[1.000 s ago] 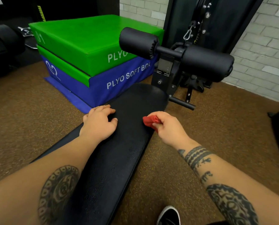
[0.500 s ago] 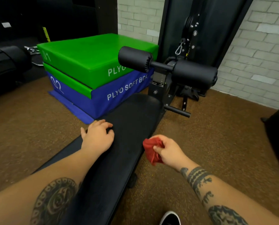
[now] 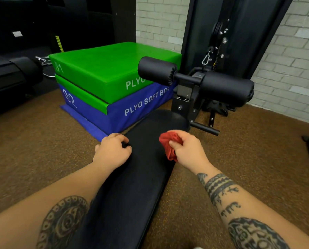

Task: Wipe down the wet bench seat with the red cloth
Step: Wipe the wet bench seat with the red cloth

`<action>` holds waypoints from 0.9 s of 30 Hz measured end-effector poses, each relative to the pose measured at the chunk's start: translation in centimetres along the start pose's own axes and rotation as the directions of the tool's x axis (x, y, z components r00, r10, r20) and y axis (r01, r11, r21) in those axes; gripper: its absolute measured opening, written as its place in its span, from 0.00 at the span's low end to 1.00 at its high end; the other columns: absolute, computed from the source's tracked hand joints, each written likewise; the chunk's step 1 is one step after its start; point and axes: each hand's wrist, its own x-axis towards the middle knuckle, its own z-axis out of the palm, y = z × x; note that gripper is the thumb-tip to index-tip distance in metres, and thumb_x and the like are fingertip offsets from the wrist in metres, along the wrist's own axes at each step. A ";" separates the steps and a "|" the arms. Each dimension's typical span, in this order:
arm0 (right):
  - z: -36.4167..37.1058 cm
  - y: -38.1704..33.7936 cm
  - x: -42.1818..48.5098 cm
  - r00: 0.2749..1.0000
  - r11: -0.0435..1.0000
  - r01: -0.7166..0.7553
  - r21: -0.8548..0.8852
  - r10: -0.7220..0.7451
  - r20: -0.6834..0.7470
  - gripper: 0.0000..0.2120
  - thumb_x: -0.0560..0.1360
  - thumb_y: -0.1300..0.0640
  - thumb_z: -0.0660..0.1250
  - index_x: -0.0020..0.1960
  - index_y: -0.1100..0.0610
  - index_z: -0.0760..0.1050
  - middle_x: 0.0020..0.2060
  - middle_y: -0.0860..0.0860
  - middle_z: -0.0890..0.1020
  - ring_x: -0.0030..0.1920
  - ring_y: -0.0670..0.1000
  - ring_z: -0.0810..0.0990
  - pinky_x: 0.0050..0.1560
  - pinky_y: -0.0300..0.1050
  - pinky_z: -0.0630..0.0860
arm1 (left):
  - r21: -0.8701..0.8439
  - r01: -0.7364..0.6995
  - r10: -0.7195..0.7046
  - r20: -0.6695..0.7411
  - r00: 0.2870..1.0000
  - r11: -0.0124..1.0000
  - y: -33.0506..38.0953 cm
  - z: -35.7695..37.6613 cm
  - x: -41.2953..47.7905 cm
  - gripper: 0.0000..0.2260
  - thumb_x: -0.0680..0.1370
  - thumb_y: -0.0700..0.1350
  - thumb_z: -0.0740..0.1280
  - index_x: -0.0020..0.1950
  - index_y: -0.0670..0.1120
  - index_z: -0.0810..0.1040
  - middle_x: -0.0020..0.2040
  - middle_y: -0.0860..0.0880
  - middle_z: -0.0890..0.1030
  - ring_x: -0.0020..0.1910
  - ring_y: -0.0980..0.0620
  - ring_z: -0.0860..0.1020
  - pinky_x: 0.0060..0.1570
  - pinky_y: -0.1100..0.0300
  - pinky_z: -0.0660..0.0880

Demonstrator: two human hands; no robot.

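Observation:
The black padded bench seat runs from the bottom centre up toward the machine. My right hand grips the bunched red cloth, which hangs over the right side of the seat near its far end. I cannot tell whether the cloth touches the pad. On the seat's left edge lies my left hand, its fingers bent against the pad and its thumb out to the left, holding nothing.
Two black foam rollers on a steel post stand just past the seat's far end. A stacked green and blue plyo soft box sits close on the left. Brown rubber floor surrounds the bench, and a brick wall is behind.
My right hand has carried the cloth from beside the bench's right edge forward, over the right side of the seat. My left hand stays on the left edge, fingers more bent.

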 end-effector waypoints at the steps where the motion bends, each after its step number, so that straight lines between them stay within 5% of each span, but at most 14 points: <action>1: 0.8 0.0 1.3 0.999 0.999 -0.009 0.036 0.010 -0.030 0.13 0.78 0.64 0.66 0.54 0.47 0.81 0.47 0.41 0.86 0.50 0.36 0.83 0.56 0.36 0.77 | -0.006 0.011 -0.011 -0.003 1.000 1.000 -0.2 0.0 0.6 0.15 0.75 0.57 0.66 0.60 0.56 0.79 0.65 0.54 0.75 0.65 0.49 0.72 0.63 0.45 0.68; 6: 4.2 0.9 8.2 0.994 0.989 -0.034 -0.143 0.018 -0.109 0.12 0.77 0.59 0.65 0.57 0.51 0.81 0.51 0.47 0.84 0.52 0.45 0.83 0.58 0.43 0.78 | -0.080 0.070 -0.075 -0.064 0.995 0.994 -1.2 1.1 0.8 0.18 0.75 0.58 0.65 0.63 0.55 0.76 0.60 0.53 0.75 0.62 0.47 0.75 0.62 0.46 0.68; 9: 6.4 0.9 12.3 0.991 0.910 -0.025 -0.415 -0.032 -0.129 0.14 0.76 0.54 0.63 0.59 0.49 0.79 0.53 0.51 0.81 0.55 0.55 0.79 0.59 0.52 0.77 | -0.111 0.076 -0.083 -0.056 0.995 0.991 -1.6 1.5 1.4 0.16 0.76 0.57 0.64 0.62 0.56 0.75 0.58 0.53 0.74 0.61 0.48 0.75 0.62 0.47 0.69; 16: 12.9 -1.8 14.6 0.996 0.727 0.090 -0.680 -0.074 0.053 0.09 0.76 0.57 0.64 0.55 0.57 0.77 0.52 0.57 0.81 0.55 0.61 0.78 0.52 0.50 0.75 | -0.304 0.158 -0.175 -0.027 0.984 0.940 -2.3 1.8 2.0 0.23 0.72 0.52 0.61 0.68 0.57 0.69 0.64 0.55 0.76 0.62 0.47 0.76 0.63 0.45 0.73; 20: 15.9 -4.4 11.9 0.988 0.819 0.116 -0.562 -0.035 0.153 0.10 0.76 0.54 0.66 0.54 0.56 0.80 0.51 0.58 0.84 0.53 0.61 0.81 0.52 0.48 0.75 | -0.526 0.095 -0.199 -0.145 0.969 0.845 -2.6 1.8 1.8 0.30 0.77 0.48 0.61 0.79 0.53 0.58 0.76 0.50 0.68 0.73 0.49 0.68 0.74 0.50 0.63; 23: 18.2 -5.6 12.0 0.963 0.972 -0.166 -0.169 0.197 0.184 0.14 0.76 0.52 0.68 0.56 0.60 0.82 0.52 0.59 0.85 0.55 0.59 0.82 0.56 0.50 0.78 | -0.582 -0.001 -0.219 -0.308 0.926 0.813 -2.6 1.5 1.4 0.30 0.79 0.49 0.57 0.81 0.46 0.54 0.81 0.45 0.58 0.79 0.50 0.56 0.77 0.57 0.50; 27: 16.7 -5.6 12.5 0.982 0.981 -0.188 -0.050 0.188 -0.016 0.13 0.77 0.52 0.68 0.58 0.57 0.82 0.54 0.55 0.84 0.56 0.57 0.82 0.55 0.44 0.76 | -0.560 -0.021 -0.186 -0.311 0.932 0.828 -2.7 1.5 1.6 0.30 0.78 0.53 0.54 0.80 0.46 0.57 0.81 0.46 0.57 0.80 0.51 0.53 0.74 0.62 0.47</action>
